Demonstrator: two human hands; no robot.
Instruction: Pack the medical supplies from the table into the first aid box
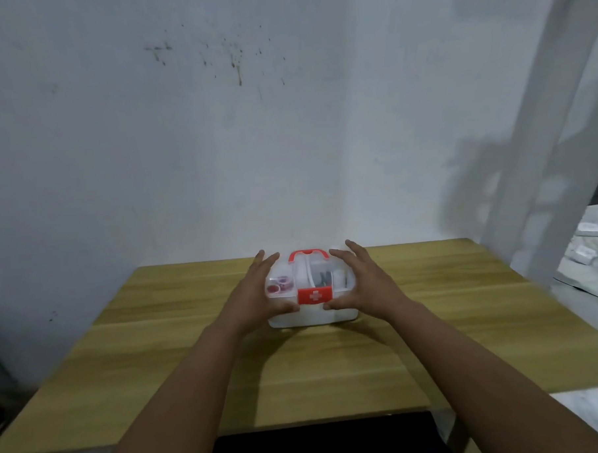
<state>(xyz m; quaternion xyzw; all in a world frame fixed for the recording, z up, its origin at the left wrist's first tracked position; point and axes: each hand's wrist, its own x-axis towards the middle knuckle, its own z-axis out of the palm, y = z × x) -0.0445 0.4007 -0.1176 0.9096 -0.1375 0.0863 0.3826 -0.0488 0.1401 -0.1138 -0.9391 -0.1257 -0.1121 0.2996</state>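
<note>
First aid box [311,309]: a translucent white case with its clear lid down, standing on the wooden table [432,323] toward the far edge, at about 12 o'clock from the viewer. A red latch [315,295] bearing a white cross sits at the centre of the front face; a red carrying handle [308,254] arches over the top at the box's 12 o'clock side. Through the lid, red and pink rolls [279,284] show at the box's 9 o'clock end, and a dark item [325,276], too blurred to identify, lies nearer 1 o'clock.

Left hand [259,289]: fingers spread and extended, laid against the box's 9 o'clock end, thumb resting on the front face just beside the latch. Right hand [358,282]: likewise spread, cupping the 3 o'clock end, thumb on the front just right of the latch. Neither hand is curled closed; both bracket the box, and whether they press firmly cannot be told.

Beyond the table at 12 o'clock rises a marked white wall [218,127]. At 6 o'clock, a black surface [317,441] lies below the table's near edge.
</note>
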